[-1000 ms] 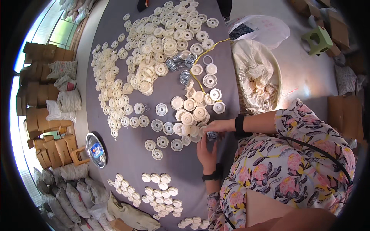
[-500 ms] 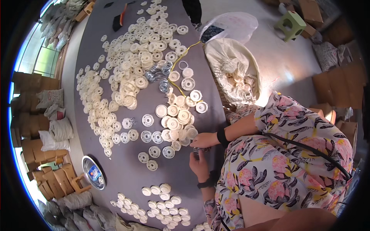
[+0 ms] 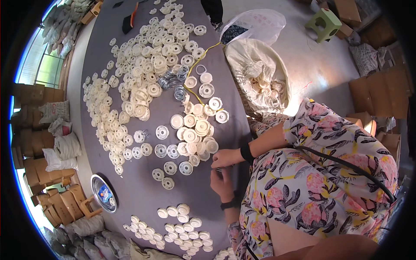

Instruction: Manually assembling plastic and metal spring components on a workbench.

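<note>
Hands meet at the near right table edge, left hand (image 3: 222, 182) and right hand (image 3: 225, 157) curled together around a small part I cannot make out, finished white caps (image 3: 184, 225) stacked near, loose discs (image 3: 143, 82) heaped far left unworked.

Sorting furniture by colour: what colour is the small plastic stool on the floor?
Green; the stool shows in the head view, upper right.

Cream-white plastic discs (image 3: 196, 125) cover a grey-purple table (image 3: 143, 199), beside a pink-and-black floral sleeve (image 3: 329, 143).
</note>
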A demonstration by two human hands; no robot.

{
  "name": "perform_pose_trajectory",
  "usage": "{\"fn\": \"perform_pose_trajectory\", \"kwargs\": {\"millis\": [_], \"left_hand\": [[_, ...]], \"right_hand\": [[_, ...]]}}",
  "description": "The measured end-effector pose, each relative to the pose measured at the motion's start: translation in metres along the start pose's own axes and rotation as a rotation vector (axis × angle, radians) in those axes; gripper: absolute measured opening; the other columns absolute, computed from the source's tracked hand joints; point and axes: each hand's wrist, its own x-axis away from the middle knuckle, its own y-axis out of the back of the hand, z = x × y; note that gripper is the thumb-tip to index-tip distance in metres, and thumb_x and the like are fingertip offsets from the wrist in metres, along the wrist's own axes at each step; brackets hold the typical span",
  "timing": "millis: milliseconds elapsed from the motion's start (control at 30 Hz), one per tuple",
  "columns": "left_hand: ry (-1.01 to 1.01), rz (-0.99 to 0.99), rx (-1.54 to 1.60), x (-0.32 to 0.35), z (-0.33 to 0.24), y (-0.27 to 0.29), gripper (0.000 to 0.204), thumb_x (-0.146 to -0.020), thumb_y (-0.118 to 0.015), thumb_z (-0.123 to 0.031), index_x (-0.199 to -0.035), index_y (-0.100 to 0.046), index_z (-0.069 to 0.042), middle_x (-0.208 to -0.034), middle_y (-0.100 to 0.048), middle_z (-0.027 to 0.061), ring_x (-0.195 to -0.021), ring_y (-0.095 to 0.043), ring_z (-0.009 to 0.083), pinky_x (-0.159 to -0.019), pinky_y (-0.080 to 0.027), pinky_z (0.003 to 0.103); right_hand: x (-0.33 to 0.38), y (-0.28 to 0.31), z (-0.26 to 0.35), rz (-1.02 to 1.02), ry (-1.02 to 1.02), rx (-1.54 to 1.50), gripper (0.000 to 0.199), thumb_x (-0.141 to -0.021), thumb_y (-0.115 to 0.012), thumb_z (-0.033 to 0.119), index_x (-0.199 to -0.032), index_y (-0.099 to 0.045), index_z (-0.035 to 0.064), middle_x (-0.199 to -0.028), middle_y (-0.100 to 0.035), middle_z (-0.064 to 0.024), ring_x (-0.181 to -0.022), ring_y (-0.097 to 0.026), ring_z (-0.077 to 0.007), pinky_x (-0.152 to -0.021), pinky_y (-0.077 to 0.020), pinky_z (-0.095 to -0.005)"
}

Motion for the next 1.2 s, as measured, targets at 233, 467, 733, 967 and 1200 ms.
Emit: {"fn": "perform_pose_trajectory", "kwargs": {"millis": [233, 467, 733, 967, 1200], "left_hand": [[0.49, 0.022, 0.755, -0.014, -0.02, -0.013, 0.028, -0.092, -0.047, -0.023, -0.075, -0.049, -0.001, -0.058, -0.046, 0.0044, -0.05, -0.04, 0.011, -0.045, -0.033, 0.03], [-0.075, -0.104, 0.007, -0.03, -0.018, 0.001, 0.03, -0.08, -0.067, -0.029, -0.08, -0.049, -0.005, -0.061, -0.047, 0.0038, -0.051, -0.047, 0.0158, -0.047, -0.039, 0.03], [-0.153, 0.001, -0.154, -0.032, -0.01, 0.005, 0.033, -0.075, -0.071, -0.027, -0.088, -0.05, -0.005, -0.073, -0.056, 0.0098, -0.061, -0.057, 0.0249, -0.055, -0.045, 0.033], [0.161, -0.138, 0.349, -0.022, -0.002, 0.013, 0.036, -0.075, -0.071, -0.014, -0.1, -0.049, -0.002, -0.082, -0.062, 0.0089, -0.071, -0.063, 0.0183, -0.062, -0.049, 0.029], [0.069, -0.208, 0.343, -0.028, 0.009, 0.047, 0.037, -0.076, -0.07, -0.008, -0.104, -0.048, -0.002, -0.081, -0.062, 0.0075, -0.069, -0.064, 0.016, -0.063, -0.05, 0.027]], "right_hand": [[-0.01, 0.008, -0.009, -0.319, 0.453, 0.239, 0.032, -0.079, -0.052, 0.033, -0.082, -0.06, 0.0026, -0.071, -0.061, -0.0091, -0.063, -0.059, -0.0202, -0.061, -0.0459, -0.0351], [-0.021, 0.026, -0.006, -0.031, 0.106, 0.085, 0.032, -0.081, -0.052, 0.031, -0.079, -0.06, 0.0009, -0.071, -0.06, -0.0079, -0.059, -0.057, -0.0177, -0.048, -0.0439, -0.0323], [-0.024, 0.018, -0.008, -0.156, 0.041, -0.243, 0.026, -0.08, -0.056, 0.029, -0.075, -0.061, 0.0032, -0.063, -0.055, -0.0041, -0.054, -0.051, -0.0115, -0.043, -0.0391, -0.0276], [-0.048, 0.009, 0.014, 0.001, 0.057, -0.223, 0.028, -0.08, -0.056, 0.03, -0.083, -0.061, 0.0024, -0.067, -0.057, -0.0026, -0.055, -0.052, -0.0106, -0.046, -0.0405, -0.0256], [-0.051, -0.003, 0.057, 0.048, 0.104, -0.08, 0.024, -0.079, -0.054, 0.026, -0.079, -0.059, 0.0028, -0.064, -0.056, -0.0019, -0.053, -0.054, -0.0129, -0.041, -0.0397, -0.0284]]}}
